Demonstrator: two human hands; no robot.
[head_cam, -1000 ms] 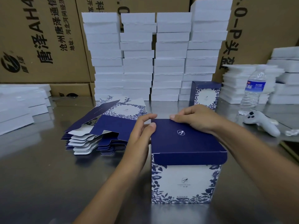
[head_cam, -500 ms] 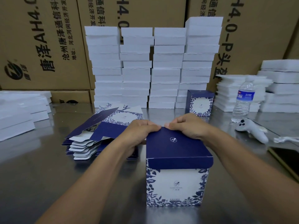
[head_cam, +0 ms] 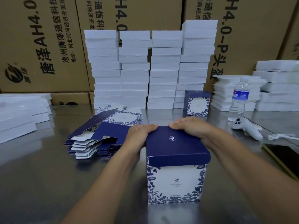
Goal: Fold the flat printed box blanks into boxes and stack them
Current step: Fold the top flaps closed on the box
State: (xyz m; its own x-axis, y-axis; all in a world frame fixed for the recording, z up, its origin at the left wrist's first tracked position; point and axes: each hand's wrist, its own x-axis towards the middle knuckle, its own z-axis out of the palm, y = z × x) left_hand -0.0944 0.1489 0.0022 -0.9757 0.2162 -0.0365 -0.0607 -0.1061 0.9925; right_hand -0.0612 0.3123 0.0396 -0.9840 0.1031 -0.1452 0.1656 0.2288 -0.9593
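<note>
The box (head_cam: pixel 176 180) stands upright near the worktop's (head_cam: pixel 40 175) front edge: white front with blue leaf border, navy lid folded down, its flap overlapping the front. The left hand (head_cam: pixel 139 136) and right hand (head_cam: pixel 192 128) grip the lid's far edge, fingers curled over it. Blanks (head_cam: pixel 103 136) lie piled just left; another box (head_cam: pixel 197 103) stands farther back.

Both your bare arms reach forward and lean in toward each other. Your left hand (head_cam: pixel 139 136) is curled, knuckles up, with its fingers (head_cam: pixel 151 126) bent over the far top edge of the box (head_cam: pixel 176 178). Your right hand (head_cam: pixel 192 128) holds that edge the same way. The two sets of fingertips point at each other, with a small gap between them. Your wrists lie behind your fingers, closer to you.
</note>
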